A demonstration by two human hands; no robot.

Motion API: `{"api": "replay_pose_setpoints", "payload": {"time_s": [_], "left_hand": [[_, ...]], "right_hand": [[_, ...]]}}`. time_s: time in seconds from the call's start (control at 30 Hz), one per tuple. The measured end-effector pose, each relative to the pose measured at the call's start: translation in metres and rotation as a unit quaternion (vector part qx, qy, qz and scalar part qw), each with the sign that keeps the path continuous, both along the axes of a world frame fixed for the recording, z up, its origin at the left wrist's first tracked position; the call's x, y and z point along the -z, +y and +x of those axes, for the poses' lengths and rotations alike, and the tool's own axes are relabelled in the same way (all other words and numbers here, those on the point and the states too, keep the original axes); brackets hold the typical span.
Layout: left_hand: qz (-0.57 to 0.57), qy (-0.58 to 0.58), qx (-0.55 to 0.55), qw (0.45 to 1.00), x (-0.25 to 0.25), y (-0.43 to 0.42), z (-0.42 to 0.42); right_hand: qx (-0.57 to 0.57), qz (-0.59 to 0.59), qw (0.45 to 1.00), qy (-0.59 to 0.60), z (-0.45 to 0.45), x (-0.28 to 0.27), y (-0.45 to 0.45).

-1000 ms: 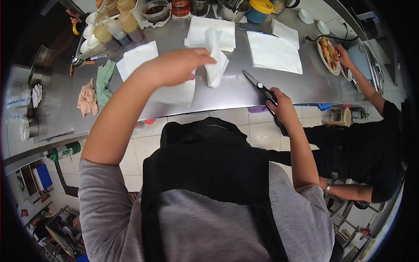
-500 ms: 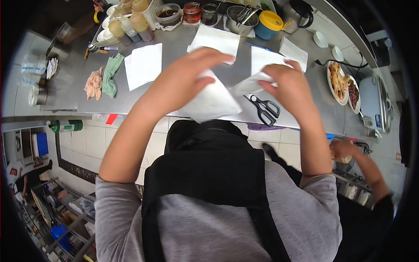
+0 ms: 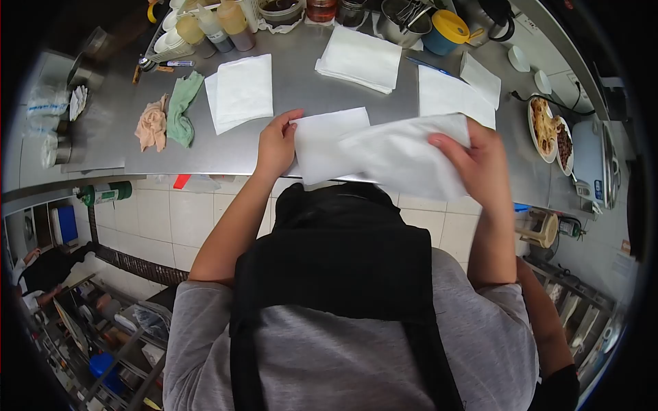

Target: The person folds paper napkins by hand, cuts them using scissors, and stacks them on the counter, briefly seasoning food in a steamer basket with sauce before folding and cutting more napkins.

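Note:
My right hand (image 3: 481,161) grips a white paper sheet (image 3: 411,147), thumb on top. The sheet is raised, slightly blurred, and its left part overlaps another white paper (image 3: 327,140) at the counter's front edge. At that paper's left edge is my left hand (image 3: 277,145), its fingers closed on the edge. Beyond my hands lie three groups of white paper: one stack on the left (image 3: 241,92), one in the middle (image 3: 360,60), and loose sheets on the right (image 3: 445,96). The black scissors are out of sight now.
Green (image 3: 181,109) and pink (image 3: 151,125) cloths lie at left on the steel counter (image 3: 199,154). Squeeze bottles (image 3: 233,26), a bowl with a whisk (image 3: 401,20) and a yellow-lidded jug (image 3: 445,33) line the back. Food plates (image 3: 545,130) stand right. Another person's arm (image 3: 548,322) is behind me.
My left hand has lowered to the left edge of the paper. My right hand has swung its sheet up and flatter above the counter, covering where the scissors were.

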State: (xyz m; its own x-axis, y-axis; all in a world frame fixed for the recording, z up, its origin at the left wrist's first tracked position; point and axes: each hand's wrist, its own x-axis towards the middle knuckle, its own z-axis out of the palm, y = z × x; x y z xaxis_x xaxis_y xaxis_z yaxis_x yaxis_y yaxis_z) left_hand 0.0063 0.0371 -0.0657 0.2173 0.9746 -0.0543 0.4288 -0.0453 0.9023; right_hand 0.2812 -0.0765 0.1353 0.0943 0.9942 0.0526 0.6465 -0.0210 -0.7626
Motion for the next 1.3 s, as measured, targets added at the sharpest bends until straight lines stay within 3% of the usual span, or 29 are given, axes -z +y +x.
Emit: {"api": "replay_pose_setpoints", "payload": {"time_s": [0.03, 0.07, 0.1, 0.17, 0.23, 0.27, 0.3, 0.37, 1.0, 1.2, 1.27, 1.3], "left_hand": [[-0.007, -0.045, 0.022, 0.999, 0.007, 0.002, -0.004], [-0.015, -0.089, 0.044, 0.995, 0.013, 0.003, -0.009], [-0.099, -0.163, 0.051, 0.98, 0.02, 0.008, -0.014], [0.011, -0.087, 0.107, 0.99, -0.002, 0.003, -0.017], [-0.112, -0.156, 0.081, 0.978, 0.004, 0.007, -0.016], [-0.071, -0.121, 0.086, 0.986, 0.009, 0.01, -0.018], [-0.073, -0.121, 0.088, 0.986, 0.01, 0.011, -0.019], [-0.087, -0.112, 0.108, 0.984, 0.012, 0.013, -0.022], [-0.055, -0.047, 0.107, 0.992, 0.005, 0.011, -0.021], [-0.115, -0.161, 0.046, 0.979, 0.012, 0.008, -0.009], [-0.062, 0.024, 0.066, 0.996, -0.013, 0.005, -0.001], [-0.061, 0.024, 0.066, 0.996, -0.022, 0.004, 0.001]], "right_hand": [[0.009, -0.027, 0.988, 0.151, -0.012, 0.013, 0.006], [0.031, -0.064, 0.98, 0.186, -0.027, 0.025, 0.015], [0.052, -0.101, 0.969, 0.221, -0.041, 0.042, 0.026], [0.059, -0.081, 0.974, 0.204, -0.061, 0.107, 0.041], [0.063, -0.075, 0.99, 0.1, -0.068, 0.158, 0.052], [0.058, -0.081, 0.995, 0.004, -0.068, 0.174, 0.054], [0.061, -0.083, 0.995, 0.005, -0.068, 0.178, 0.053], [0.067, -0.057, 0.988, -0.123, -0.069, 0.184, 0.052], [0.106, 0.018, 0.963, -0.249, -0.065, 0.193, 0.06], [0.107, -0.026, 0.949, -0.296, -0.07, 0.193, 0.063], [0.108, 0.022, 0.927, -0.359, -0.068, 0.199, 0.064], [0.108, 0.023, 0.927, -0.359, -0.067, 0.201, 0.064]]}}
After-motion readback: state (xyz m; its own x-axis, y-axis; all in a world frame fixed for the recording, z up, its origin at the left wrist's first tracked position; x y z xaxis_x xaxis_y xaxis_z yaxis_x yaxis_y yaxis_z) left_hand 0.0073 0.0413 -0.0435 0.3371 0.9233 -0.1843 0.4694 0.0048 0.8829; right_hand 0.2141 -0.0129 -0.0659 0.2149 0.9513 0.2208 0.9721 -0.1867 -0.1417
